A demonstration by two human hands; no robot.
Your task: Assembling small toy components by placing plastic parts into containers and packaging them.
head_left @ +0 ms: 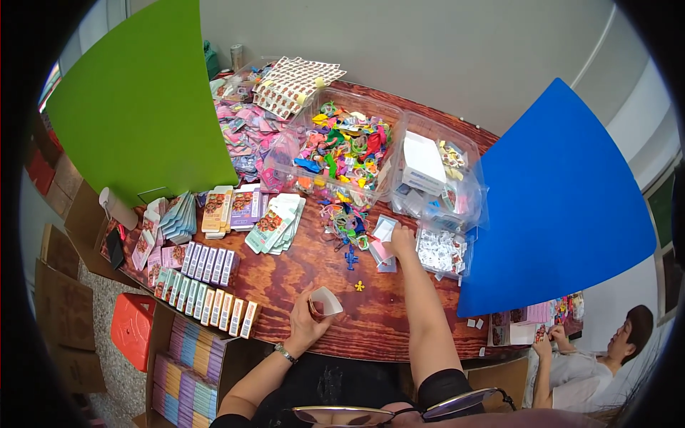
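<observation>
My left hand (307,327) is wrapped round a small open carton (327,302), its pale inside facing up, near the front of the table. Further off, my right hand (402,242) reaches down onto some flat white, pink and bluish cards (382,246). Its fingers are bent together at the cards' edge; what they pinch is hidden. Between the hands lie a yellow figure-shaped trinket (359,286) and a blue trinket (350,258). Behind these is a loose heap of coloured trinkets (346,222). A clear tray of small white pieces (442,251) stands right of my right hand.
Clear bins hold colourful trinkets (349,146) and a white box (424,162). Flat cartons (277,225) and rows of filled-out cartons (203,299) occupy the left. Green (150,100) and blue (564,214) panels flank the table. Another person (585,371) sits at the right.
</observation>
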